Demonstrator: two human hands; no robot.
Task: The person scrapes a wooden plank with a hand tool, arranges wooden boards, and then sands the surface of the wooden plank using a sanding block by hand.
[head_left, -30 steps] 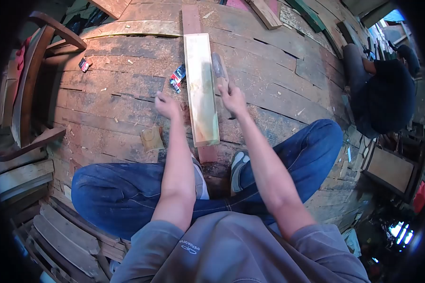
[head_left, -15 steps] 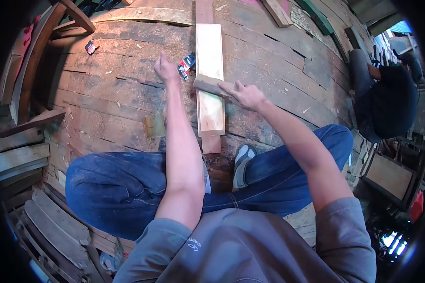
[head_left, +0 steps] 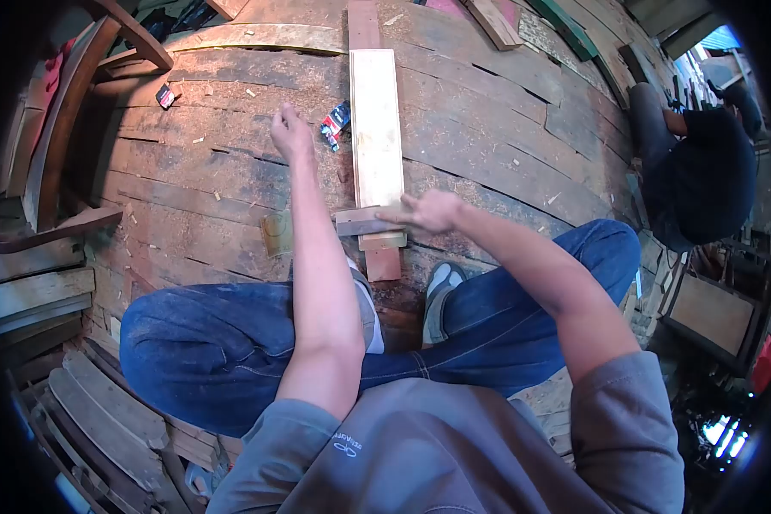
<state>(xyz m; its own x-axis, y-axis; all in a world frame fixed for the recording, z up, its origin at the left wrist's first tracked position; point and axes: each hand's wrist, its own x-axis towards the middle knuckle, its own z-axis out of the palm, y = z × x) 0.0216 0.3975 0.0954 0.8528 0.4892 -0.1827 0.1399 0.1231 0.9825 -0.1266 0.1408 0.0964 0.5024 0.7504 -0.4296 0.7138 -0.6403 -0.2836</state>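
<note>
A pale flat wooden board (head_left: 376, 128) lies lengthwise in front of me on top of a longer reddish plank (head_left: 382, 264). My right hand (head_left: 433, 212) is closed round the handle end of a wooden block tool (head_left: 360, 221), which lies crosswise over the near end of the pale board. To the left of the board my left hand (head_left: 291, 134) is raised with its fingers curled; whether it holds something small is hidden. A blue and red packet (head_left: 335, 126) lies between my left hand and the board.
Wood shavings cover the plank floor (head_left: 231, 184). A brown wooden frame (head_left: 73, 111) stands at the left, above stacked curved boards (head_left: 116, 403). A sandpaper-like square (head_left: 277, 235) lies left of the board. Another person (head_left: 702, 180) sits at the right, near a framed panel (head_left: 707, 314).
The block tool has gone from beside the board, across its middle, to its near end with my right hand. My left hand stays raised, shifted slightly.
</note>
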